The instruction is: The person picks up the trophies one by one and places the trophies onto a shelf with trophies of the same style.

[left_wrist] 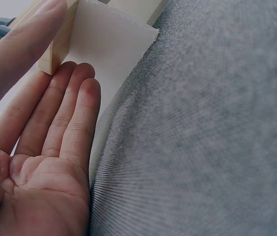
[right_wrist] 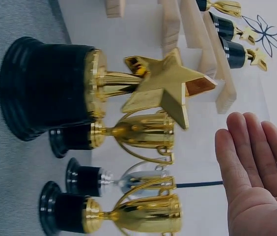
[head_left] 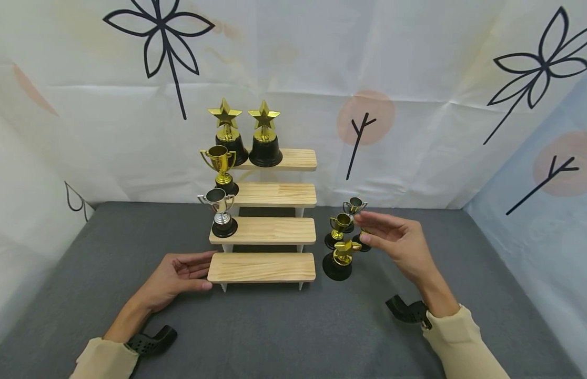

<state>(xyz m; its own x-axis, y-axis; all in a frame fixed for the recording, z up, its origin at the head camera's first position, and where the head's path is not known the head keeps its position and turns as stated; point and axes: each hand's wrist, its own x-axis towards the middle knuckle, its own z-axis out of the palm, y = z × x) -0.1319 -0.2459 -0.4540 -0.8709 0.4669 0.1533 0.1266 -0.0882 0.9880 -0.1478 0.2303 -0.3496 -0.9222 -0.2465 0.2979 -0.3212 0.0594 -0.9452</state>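
My left hand (head_left: 175, 278) is at the left end of the lowest step of a wooden tiered stand (head_left: 261, 267), its fingers extended against that end. In the left wrist view the fingertips lie by the step's corner. My right hand (head_left: 397, 242) hovers beside a cluster of small trophies, fingers straight, holding nothing. The cluster has a gold star trophy (right_wrist: 163, 86) in front, a gold cup (head_left: 340, 223), a silver cup (head_left: 354, 205) at the back, and another gold cup (right_wrist: 148, 214), largely hidden by the hand in the head view.
Two gold star trophies (head_left: 265, 137) stand on the top step. A gold cup (head_left: 219, 160) is on the left of the second step down, and a silver cup (head_left: 218, 202) on the left of the third. A patterned cloth (head_left: 293, 63) hangs behind the grey table surface (head_left: 265, 337).
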